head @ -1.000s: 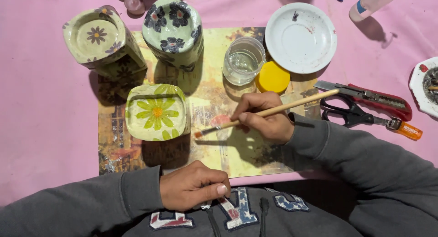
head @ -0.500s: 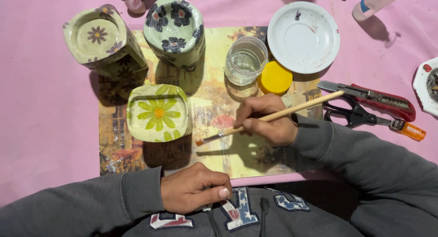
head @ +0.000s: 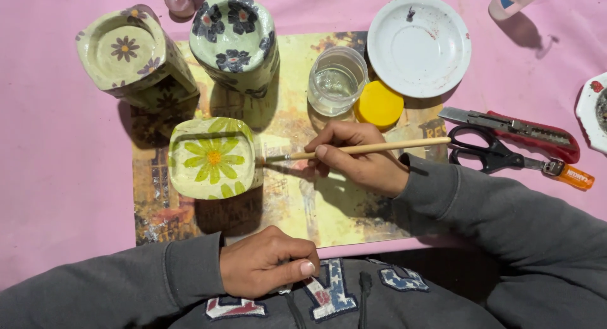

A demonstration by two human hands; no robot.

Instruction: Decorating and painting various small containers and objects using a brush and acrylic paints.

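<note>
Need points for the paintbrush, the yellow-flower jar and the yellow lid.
paintbrush (head: 379,148), head view, middle of the wooden handle.
yellow-flower jar (head: 213,158), head view, centre of the flower on its upturned face.
yellow lid (head: 379,105), head view, middle of its top.

Single head-mounted view, looking steeply down from close above the pink table (head: 50,196). The near table edge and the wearer's own torso fill the bottom; no second view.
</note>
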